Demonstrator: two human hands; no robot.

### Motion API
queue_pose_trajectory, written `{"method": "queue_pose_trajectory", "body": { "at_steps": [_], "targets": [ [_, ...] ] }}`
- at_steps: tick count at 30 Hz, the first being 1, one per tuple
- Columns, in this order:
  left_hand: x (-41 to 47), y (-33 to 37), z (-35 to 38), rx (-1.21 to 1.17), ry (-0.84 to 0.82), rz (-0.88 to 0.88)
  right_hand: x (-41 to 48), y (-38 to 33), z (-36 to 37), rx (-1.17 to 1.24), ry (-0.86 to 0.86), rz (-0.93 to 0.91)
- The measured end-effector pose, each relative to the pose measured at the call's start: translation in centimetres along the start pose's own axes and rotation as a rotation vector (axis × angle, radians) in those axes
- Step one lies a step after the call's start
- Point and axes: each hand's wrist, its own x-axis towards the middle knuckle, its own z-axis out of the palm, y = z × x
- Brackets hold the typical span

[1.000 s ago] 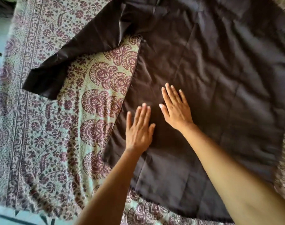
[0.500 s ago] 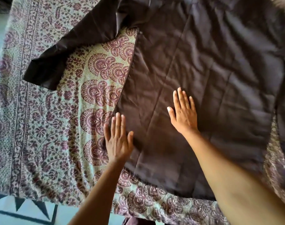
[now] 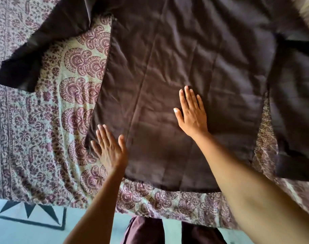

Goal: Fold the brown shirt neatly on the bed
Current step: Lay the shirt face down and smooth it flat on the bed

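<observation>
A large dark brown shirt of thin, slightly creased cloth [image 3: 194, 71] is spread flat over a bed covered by a pale green sheet printed with purple fan shapes and flowers [image 3: 50, 138]. Most of the upper and middle part of the view is taken by the shirt body. One sleeve [image 3: 39, 50] is stretched out to the upper left across the printed sheet, and the other sleeve [image 3: 296, 120] is laid down along the right side, with a strip of the sheet seen between it and the shirt body. The lower hem of the shirt is found close to the near edge of the bed.

The left hand [image 3: 108, 150] is held flat and released, with the fingers straight and kept together; it is placed at the lower left corner of the shirt, partly on the brown cloth and partly on the sheet. The right hand [image 3: 192, 115] is also laid flat and released, palm down, with the fingers a little spread, on the middle of the shirt body. Nothing is grasped by either hand. The two hands are set well apart.

Below the edge of the bed, a light blue floor with black triangle marks [image 3: 27, 217] is seen, and dark brown trouser legs [image 3: 146, 231] of the person are visible at the bottom.
</observation>
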Motion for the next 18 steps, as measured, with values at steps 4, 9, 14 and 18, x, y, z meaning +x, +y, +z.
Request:
{"method": "queue_pose_trajectory", "body": {
  "at_steps": [4, 9, 14, 18],
  "targets": [
    [-1.3, 9.9, 0.3, 0.001, -0.064, 0.314, -4.7, 7.2, -1.6, -0.057, -0.047, 0.047],
    [-1.0, 18.9, 2.7, 0.012, -0.145, 0.507, -9.8, 15.1, -2.6, -0.069, -0.057, 0.252],
    [-0.3, 20.6, 4.6, 0.078, -0.111, 0.526, -10.8, 16.7, -3.4, -0.025, 0.043, 0.336],
    [1.0, 22.1, 3.5, 0.029, -0.029, 0.552, -6.4, 14.1, -4.4, 0.049, 0.151, 0.184]
  ]
}}
